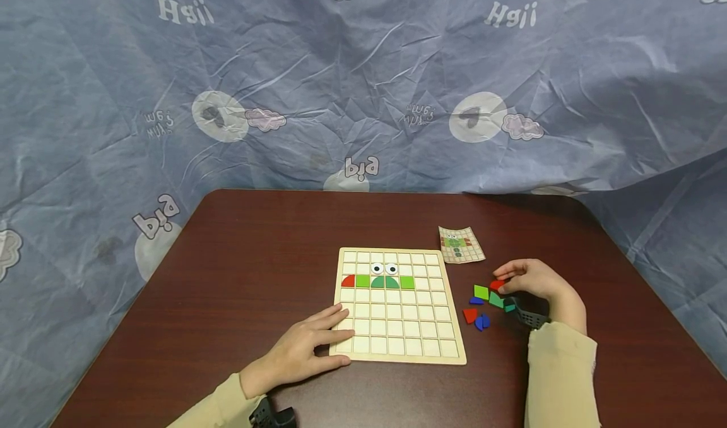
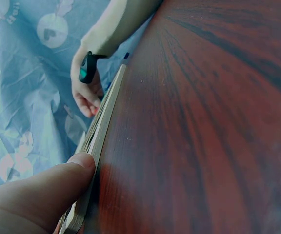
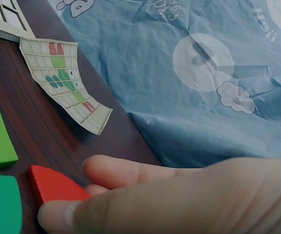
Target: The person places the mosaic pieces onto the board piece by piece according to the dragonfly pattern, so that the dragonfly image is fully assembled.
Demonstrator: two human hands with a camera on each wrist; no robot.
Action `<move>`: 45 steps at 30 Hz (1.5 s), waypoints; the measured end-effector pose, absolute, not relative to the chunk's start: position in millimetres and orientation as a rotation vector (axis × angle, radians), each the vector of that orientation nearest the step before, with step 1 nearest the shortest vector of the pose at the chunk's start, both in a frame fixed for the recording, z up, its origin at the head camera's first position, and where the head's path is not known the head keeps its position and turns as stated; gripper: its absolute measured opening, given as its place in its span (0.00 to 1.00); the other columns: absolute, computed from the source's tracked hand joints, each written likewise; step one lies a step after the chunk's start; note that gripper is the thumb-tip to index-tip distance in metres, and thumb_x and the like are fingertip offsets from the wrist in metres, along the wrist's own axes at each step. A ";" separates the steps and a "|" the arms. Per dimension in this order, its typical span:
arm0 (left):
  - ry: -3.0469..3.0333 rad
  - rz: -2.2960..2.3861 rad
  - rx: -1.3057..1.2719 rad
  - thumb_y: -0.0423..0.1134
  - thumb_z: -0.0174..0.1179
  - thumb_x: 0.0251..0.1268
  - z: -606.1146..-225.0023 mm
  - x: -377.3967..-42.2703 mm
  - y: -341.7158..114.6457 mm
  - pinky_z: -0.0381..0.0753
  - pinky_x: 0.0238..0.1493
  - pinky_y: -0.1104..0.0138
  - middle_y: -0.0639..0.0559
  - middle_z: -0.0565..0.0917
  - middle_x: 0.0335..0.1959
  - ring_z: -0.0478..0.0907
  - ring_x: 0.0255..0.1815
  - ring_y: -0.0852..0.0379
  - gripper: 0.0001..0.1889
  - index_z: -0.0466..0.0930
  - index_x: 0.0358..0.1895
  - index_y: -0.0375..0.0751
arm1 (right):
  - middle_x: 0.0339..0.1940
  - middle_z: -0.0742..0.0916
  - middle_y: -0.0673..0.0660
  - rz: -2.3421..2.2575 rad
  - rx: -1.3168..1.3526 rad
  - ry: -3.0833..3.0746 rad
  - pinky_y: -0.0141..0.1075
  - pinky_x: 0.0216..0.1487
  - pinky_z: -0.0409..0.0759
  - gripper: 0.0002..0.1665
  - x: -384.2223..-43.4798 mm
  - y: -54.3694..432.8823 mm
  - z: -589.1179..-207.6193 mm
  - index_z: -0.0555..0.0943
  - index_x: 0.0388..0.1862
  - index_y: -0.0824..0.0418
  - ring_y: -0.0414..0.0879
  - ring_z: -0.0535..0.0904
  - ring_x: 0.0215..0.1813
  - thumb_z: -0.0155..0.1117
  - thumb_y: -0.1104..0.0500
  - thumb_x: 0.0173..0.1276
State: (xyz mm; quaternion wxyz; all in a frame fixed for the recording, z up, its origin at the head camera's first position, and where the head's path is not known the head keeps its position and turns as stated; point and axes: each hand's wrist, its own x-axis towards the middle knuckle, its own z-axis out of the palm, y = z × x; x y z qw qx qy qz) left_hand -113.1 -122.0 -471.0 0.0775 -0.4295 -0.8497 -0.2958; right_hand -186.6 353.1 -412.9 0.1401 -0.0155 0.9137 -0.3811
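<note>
My left hand [image 1: 309, 347] lies with spread fingers over the left edge of a wooden grid board [image 1: 397, 357]; its thumb [image 2: 82, 161] rests at the board's side. On the board sit two round eye pieces [image 1: 377, 268]. Below them runs a row: a red quarter-circle [image 1: 348, 281], a light green square [image 1: 362, 281], two darker green quarter-circles [image 1: 385, 282] and another light green square [image 1: 407, 282]. Right of the board, my right hand [image 1: 536, 279] pinches a red curved-edge piece [image 3: 55, 185] between thumb and fingers, low over the table. The thumb and fingers hide part of it.
Near the right hand lie loose pieces: a light green square [image 1: 481, 291], green ones [image 1: 496, 300], a red one [image 1: 470, 315] and several blue ones [image 1: 482, 322]. A curled pattern card [image 1: 462, 246] stands by the board's far right corner. A patterned cloth [image 1: 363, 100] hangs behind the table.
</note>
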 end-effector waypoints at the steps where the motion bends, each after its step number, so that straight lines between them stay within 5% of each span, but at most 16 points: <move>1: -2.544 -0.886 -1.288 0.56 0.61 0.60 -471.1 -113.1 -121.8 0.70 0.60 0.54 0.45 0.71 0.64 0.63 0.68 0.49 0.23 0.81 0.55 0.50 | 0.37 0.86 0.58 -1.099 -0.038 2.642 0.38 0.39 0.77 0.22 -186.6 351.9 -412.1 0.80 0.47 0.71 0.45 0.79 0.37 0.71 0.61 0.54; 6: -2.543 -0.896 -1.291 0.56 0.60 0.61 -471.2 -112.9 -121.2 0.70 0.60 0.54 0.44 0.71 0.64 0.63 0.68 0.49 0.23 0.80 0.56 0.50 | 0.34 0.85 0.56 -1.106 -0.057 2.651 0.38 0.37 0.76 0.21 -186.9 348.5 -409.2 0.81 0.44 0.72 0.45 0.78 0.35 0.72 0.63 0.53; 19: -2.559 -0.905 -1.294 0.56 0.59 0.61 -470.3 -112.4 -121.2 0.69 0.60 0.54 0.45 0.70 0.65 0.62 0.69 0.49 0.23 0.80 0.57 0.50 | 0.37 0.88 0.57 -1.174 -0.129 2.739 0.45 0.42 0.79 0.25 -188.3 342.1 -392.3 0.83 0.48 0.66 0.50 0.82 0.39 0.68 0.48 0.61; 45: -2.544 -0.874 -1.288 0.56 0.60 0.60 -471.1 -112.9 -121.9 0.70 0.60 0.54 0.45 0.71 0.64 0.63 0.68 0.49 0.23 0.81 0.56 0.50 | 0.35 0.86 0.55 -1.167 -0.452 2.570 0.43 0.37 0.79 0.13 -205.6 270.4 -388.1 0.84 0.40 0.62 0.51 0.78 0.35 0.67 0.54 0.62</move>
